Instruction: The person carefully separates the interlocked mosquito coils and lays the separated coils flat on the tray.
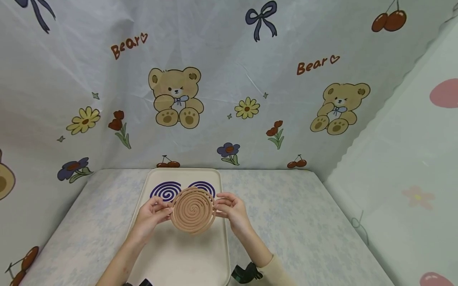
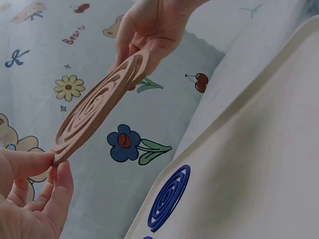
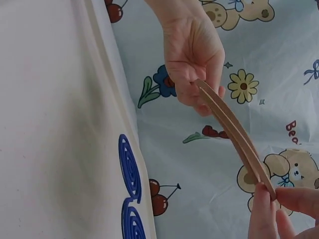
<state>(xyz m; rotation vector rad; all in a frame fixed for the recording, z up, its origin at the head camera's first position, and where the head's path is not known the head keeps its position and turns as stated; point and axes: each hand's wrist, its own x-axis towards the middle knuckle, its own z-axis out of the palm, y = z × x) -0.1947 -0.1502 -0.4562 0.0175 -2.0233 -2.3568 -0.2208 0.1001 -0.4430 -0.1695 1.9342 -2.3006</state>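
A tan mosquito coil (image 1: 193, 209), a flat round spiral, is held up above a tray with its face toward the head camera. My left hand (image 1: 152, 216) pinches its left edge between thumb and fingers. On the opposite edge, the right hand (image 1: 233, 212) pinches it too. In the left wrist view the coil (image 2: 97, 112) appears tilted, with gaps between its rings; the right wrist view shows the coil (image 3: 234, 132) nearly edge-on. Two dark blue spirals (image 3: 130, 172) lie joined at the tray's far end, partly hidden by the tan coil in the head view.
The cream tray (image 1: 179, 260) has a raised rim and lies lengthwise on a pale mottled tabletop (image 1: 286, 222). Behind the table hangs a cloth (image 1: 214, 51) printed with bears and flowers. A black device (image 1: 247, 273) sits by the right wrist.
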